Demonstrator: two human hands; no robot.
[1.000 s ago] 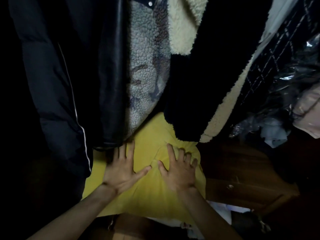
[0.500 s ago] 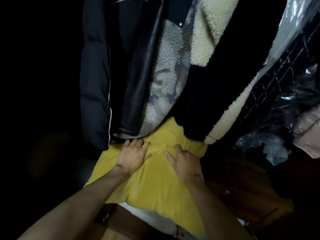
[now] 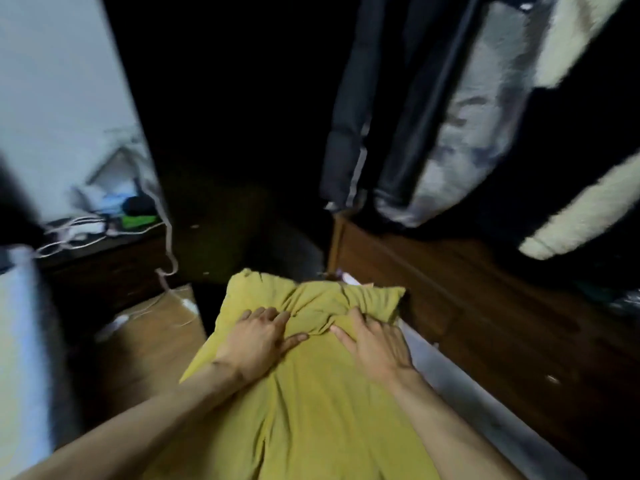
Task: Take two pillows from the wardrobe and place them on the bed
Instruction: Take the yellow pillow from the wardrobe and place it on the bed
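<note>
Both hands — left hand (image 3: 258,344), right hand (image 3: 375,348) — clutch the yellow pillow (image 3: 311,410), cloth bunched between their fingers; coats (image 3: 433,133) hang beyond.

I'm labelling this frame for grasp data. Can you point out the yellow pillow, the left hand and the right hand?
yellow pillow (image 3: 311,410): head view, bare middle of its cover.
left hand (image 3: 256,341): head view, back of the hand.
right hand (image 3: 375,348): head view, back of the hand.
</note>
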